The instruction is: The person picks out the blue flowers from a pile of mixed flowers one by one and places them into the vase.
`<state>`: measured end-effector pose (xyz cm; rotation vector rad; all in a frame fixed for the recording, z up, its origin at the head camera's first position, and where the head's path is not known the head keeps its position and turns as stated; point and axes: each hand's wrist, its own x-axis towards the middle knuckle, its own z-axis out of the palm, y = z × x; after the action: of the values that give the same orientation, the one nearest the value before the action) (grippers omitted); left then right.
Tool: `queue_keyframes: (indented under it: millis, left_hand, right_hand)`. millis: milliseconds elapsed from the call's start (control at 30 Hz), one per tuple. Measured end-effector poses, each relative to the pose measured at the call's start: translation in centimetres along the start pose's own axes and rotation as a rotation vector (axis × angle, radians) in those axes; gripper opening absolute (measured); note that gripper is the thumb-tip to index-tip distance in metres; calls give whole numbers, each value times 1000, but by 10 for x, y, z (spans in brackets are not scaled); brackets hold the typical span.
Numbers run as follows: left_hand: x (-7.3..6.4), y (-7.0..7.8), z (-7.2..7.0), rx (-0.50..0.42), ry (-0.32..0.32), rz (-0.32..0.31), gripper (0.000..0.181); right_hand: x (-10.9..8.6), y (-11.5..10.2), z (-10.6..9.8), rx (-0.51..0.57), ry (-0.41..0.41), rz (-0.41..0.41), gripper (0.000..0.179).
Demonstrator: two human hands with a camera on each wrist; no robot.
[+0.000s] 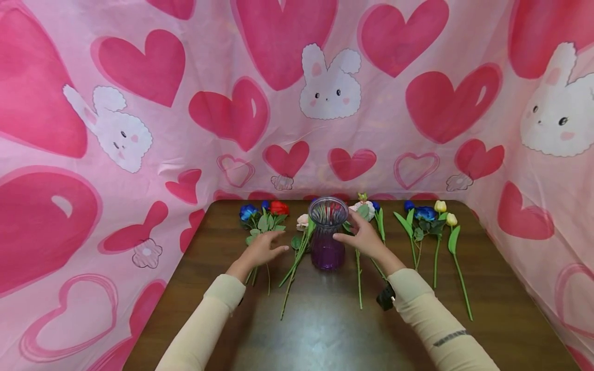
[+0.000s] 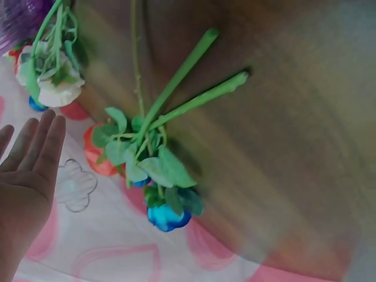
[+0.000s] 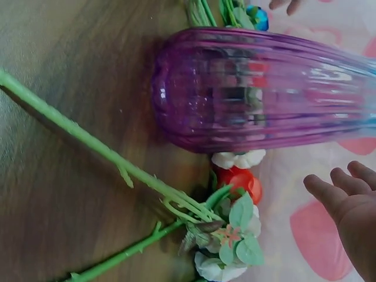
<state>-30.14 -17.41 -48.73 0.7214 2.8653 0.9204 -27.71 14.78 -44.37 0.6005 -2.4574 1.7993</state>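
Observation:
A ribbed glass vase (image 1: 328, 247), purple at the base and clearer toward its rim, stands upright on the table. My right hand (image 1: 366, 238) is at the vase's right side with fingers extended; in the right wrist view a gap shows between the fingers and the purple vase (image 3: 235, 94). Left of the vase, my left hand (image 1: 263, 250) hovers with straight fingers and holds nothing. In the left wrist view the left hand (image 2: 32, 161) is beside a bunch with a blue rose (image 2: 168, 216) and a red flower (image 2: 100, 153).
Artificial flowers lie in groups along the back of the brown table (image 1: 320, 319). Blue flowers (image 1: 424, 213) and yellow tulips (image 1: 451, 220) are at right, a pale pink rose (image 1: 302, 222) left of the vase. Behind hangs a pink heart-patterned cloth (image 1: 325, 134).

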Motion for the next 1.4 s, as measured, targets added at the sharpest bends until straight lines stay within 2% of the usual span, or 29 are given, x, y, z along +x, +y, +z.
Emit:
queue_keyframes:
  millis: [100,200,400,567,700,800,967,1133,1400]
  left_hand:
    - [-5,-2,6,-31,-26,-16,52]
    - [-10,-4,11,-58,-54,-23,52]
    - [-16,-8,23,-91,-88,-21,51]
    - [-20,-11,34,-63,-93,3,49]
    - [-22,-13,41,-75,-81,20,45]
    - [-23,-14,45,-96,-86,19,43]
    - [-26,-14,49,-86,-92,4,41]
    - [-27,-13,52,-72,-89,-6,31]
    - [-28,-13,56,-83,-108,-18,22]
  right_hand:
    - [0,4,5,31,11,1,81]
    - [4,22,11,81,33,-30,82]
    - [4,22,18,127,66,-40,82]
    - [0,9,22,180,92,-30,82]
    - [-3,-4,23,174,117,-6,79]
    - [-4,-4,25,154,136,-5,78]
    - [0,14,28,133,164,-23,76]
    - [4,33,31,120,182,-23,77]
    - [5,36,31,131,180,-52,73]
